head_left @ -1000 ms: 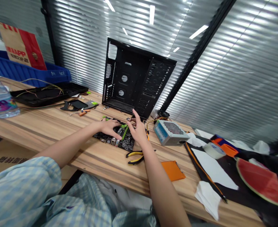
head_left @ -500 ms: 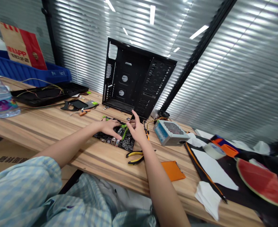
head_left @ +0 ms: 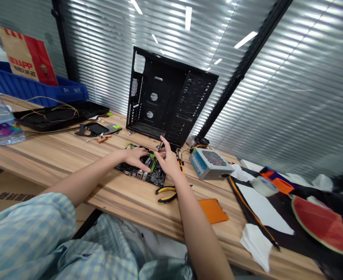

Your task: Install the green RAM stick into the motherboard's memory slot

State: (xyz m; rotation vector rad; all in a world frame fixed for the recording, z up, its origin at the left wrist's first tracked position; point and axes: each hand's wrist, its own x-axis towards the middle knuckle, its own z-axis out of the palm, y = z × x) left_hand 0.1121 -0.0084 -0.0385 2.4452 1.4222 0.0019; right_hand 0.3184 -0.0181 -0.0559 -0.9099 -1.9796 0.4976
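A dark motherboard (head_left: 157, 177) with bright green slots lies flat on the wooden table. Over its left part rests my left hand (head_left: 136, 157), fingers spread and thumb stretched toward the middle, with nothing seen in it. My right hand (head_left: 168, 159) is at the board's far right side, one finger raised and the thumb apart from it. Its other fingers curl behind the hand and are partly hidden; a small dark thing shows near them, too small to name. Pliers (head_left: 167, 194) with yellow and black handles lie partly under my right forearm.
Behind the board stands an open black computer case (head_left: 165, 97). A power supply (head_left: 210, 163) and an orange flat drive (head_left: 213, 210) are to the right. A blue bin (head_left: 69, 93), a black panel (head_left: 60, 116) and a water bottle (head_left: 2, 120) stand left. Watermelon (head_left: 320, 223) lies far right.
My right hand has shifted slightly to the left, and its raised finger with it. My left hand and the motherboard have stayed where they were.
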